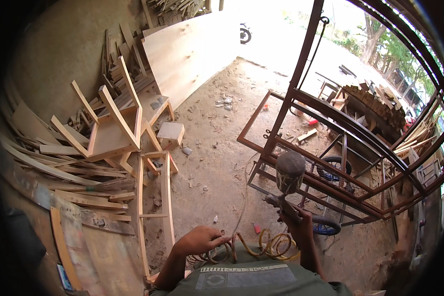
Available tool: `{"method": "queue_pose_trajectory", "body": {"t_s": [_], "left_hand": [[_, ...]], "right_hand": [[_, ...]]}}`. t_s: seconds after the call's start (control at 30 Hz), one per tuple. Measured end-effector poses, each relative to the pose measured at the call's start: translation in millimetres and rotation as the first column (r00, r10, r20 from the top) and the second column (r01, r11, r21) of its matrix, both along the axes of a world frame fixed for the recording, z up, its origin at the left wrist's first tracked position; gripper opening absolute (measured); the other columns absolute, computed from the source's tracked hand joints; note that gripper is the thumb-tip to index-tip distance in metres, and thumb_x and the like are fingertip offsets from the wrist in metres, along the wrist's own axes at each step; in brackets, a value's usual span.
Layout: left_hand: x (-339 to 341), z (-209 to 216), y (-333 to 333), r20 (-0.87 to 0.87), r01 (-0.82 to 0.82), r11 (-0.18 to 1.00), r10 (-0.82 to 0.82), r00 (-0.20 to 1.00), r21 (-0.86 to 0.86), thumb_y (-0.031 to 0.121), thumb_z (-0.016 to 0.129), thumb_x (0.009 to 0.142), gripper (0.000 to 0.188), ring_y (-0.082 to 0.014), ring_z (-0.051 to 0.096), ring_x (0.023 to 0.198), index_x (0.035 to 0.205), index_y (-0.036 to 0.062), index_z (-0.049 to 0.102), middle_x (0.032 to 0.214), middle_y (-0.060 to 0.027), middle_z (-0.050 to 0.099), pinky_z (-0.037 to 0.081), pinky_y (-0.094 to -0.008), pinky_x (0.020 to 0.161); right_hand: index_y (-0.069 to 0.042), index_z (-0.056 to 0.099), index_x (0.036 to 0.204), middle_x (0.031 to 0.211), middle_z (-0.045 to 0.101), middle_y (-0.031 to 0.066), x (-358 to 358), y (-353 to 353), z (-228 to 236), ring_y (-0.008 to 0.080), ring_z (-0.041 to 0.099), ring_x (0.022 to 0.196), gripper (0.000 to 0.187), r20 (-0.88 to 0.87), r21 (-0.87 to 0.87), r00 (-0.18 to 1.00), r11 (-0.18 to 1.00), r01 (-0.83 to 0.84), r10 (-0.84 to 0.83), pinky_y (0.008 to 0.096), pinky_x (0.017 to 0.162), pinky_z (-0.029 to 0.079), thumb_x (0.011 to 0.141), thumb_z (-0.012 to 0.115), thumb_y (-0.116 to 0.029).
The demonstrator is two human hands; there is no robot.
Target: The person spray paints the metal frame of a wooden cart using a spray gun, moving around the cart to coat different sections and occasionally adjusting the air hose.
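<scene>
My right hand [297, 220] is wrapped round the grip of a spray gun [283, 201], whose dark, stained cup [290, 170] sits on top. The gun is held in front of a dark brown metal frame [325, 163] with curved bars; whether it touches the frame I cannot tell. A yellow coiled air hose [269, 245] runs across in front of my body. My left hand [198, 240] is at the left end of these coils, its fingers closed on the hose; the fingertips are partly hidden.
On the left, an upturned wooden table [114, 130] rests over a bare wooden frame [166, 197], near piled planks [89, 175]. A plywood sheet [187, 52] leans behind. A wooden block [171, 133] lies on the dirt floor. Bicycle wheels [325, 225] show beneath the metal frame, with stacked timber [375, 106] beyond.
</scene>
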State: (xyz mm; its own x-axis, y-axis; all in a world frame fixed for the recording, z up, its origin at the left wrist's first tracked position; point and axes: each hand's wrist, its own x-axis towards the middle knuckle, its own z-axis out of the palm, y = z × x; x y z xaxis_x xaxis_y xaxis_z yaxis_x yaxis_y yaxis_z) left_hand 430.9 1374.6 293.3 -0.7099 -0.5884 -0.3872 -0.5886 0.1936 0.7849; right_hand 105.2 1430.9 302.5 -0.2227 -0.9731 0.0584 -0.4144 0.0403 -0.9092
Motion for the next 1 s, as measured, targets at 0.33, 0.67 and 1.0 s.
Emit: {"method": "queue_pose_trajectory", "body": {"t_s": [0.33, 0.67, 1.0], "left_hand": [[54, -5, -30, -0.042, -0.15, 0.988, 0.148, 0.988, -0.036, 0.042, 0.058, 0.099, 0.046, -0.0373, 0.063, 0.074, 0.086, -0.0003, 0.072, 0.077, -0.0205, 0.065, 0.048, -0.0444, 0.068], [79, -23, -91, 0.008, -0.387, 0.92, 0.387, 0.922, 0.058, 0.034, 0.062, 0.096, 0.036, -0.0355, 0.063, 0.073, 0.091, -0.0004, 0.072, 0.077, -0.0189, 0.064, 0.048, -0.0413, 0.067], [94, 7, -260, 0.129, -0.473, 0.881, 0.47, 0.873, -0.013, 0.03, 0.065, 0.097, 0.033, -0.0225, 0.065, 0.069, 0.095, -0.0016, 0.073, 0.076, -0.0148, 0.067, 0.049, -0.0344, 0.064]], "right_hand": [[-0.004, 0.068, 0.127, 0.099, 0.076, 0.0145, 51, -84, -9, 0.0163, 0.073, 0.092, 0.042, -0.03, -0.071, 0.97, 0.968, -0.241, 0.239, 0.0316, 0.079, 0.056, 0.086, 0.077, -0.005], [-0.003, 0.066, 0.128, 0.095, 0.075, 0.0186, 87, -220, -29, 0.0217, 0.073, 0.077, 0.043, -0.023, -0.177, 0.894, 0.878, -0.445, 0.448, 0.0343, 0.07, 0.055, 0.087, 0.078, -0.011], [-0.002, 0.068, 0.125, 0.095, 0.073, 0.0213, 111, -415, -37, 0.0278, 0.074, 0.08, 0.039, 0.082, -0.271, 0.867, 0.848, -0.455, 0.491, 0.0364, 0.071, 0.055, 0.088, 0.077, -0.012]]}}
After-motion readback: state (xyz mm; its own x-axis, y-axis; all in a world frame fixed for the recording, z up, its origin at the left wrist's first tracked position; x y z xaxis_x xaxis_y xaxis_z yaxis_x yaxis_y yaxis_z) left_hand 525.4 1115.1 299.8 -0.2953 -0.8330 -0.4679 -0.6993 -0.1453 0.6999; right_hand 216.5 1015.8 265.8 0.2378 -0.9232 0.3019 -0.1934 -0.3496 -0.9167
